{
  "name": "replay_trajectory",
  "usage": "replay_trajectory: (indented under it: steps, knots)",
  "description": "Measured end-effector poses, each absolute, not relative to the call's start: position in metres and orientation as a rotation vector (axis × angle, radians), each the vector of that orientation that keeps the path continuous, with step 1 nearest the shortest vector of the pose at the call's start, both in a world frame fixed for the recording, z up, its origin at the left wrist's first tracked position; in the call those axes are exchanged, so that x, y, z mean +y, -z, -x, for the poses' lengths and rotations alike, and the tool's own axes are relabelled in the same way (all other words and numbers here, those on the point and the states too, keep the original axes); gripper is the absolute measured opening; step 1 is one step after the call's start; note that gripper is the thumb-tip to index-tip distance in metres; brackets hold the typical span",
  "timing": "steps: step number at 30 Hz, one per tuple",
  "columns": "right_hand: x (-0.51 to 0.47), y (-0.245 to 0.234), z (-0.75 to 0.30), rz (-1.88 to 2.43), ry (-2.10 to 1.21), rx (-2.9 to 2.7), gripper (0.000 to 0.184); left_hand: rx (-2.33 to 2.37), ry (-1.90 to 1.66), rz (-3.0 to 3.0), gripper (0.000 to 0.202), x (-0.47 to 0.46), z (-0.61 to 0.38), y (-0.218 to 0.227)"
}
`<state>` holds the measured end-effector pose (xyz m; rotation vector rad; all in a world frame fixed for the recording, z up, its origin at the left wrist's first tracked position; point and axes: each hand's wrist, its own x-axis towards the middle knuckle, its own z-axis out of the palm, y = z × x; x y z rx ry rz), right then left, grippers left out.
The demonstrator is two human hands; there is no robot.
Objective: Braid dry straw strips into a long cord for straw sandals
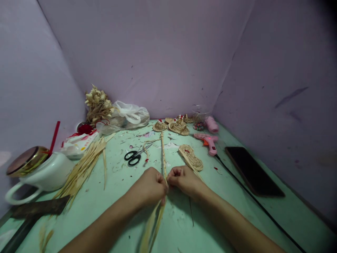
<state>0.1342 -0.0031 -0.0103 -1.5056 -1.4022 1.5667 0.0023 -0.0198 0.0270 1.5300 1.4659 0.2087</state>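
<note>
My left hand (151, 184) and my right hand (184, 180) meet over the green table (226, 203), both closed in a pinch on a straw braid (163, 154). The plaited part runs away from me toward the wall. Loose flat strands (151, 226) hang from my fingers toward me. A coiled oval straw mat (191, 157) lies just beyond my right hand.
Black scissors (133, 156) lie ahead left. A bundle of straw strips (84, 165), a white mug with gold lid (39, 170) and a plastic bag (130, 116) sit left. A pink glue gun (209, 142), its black cord (250, 196) and a dark phone (252, 170) lie right. Small woven pieces (173, 125) line the wall.
</note>
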Motion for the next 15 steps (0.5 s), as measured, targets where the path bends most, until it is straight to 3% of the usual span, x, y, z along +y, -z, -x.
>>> replay_trajectory:
  steps: [7,15]
  knots:
    - [-0.005,0.004,-0.135,1.469,-1.663,-1.261,0.004,1.856,-0.065,-2.079,0.026,-0.048,-0.025,-0.017]
    - [-0.002,0.006,-0.14,1.441,-1.715,-1.303,0.01,1.745,-0.016,-2.121,0.027,-0.041,-0.017,-0.025]
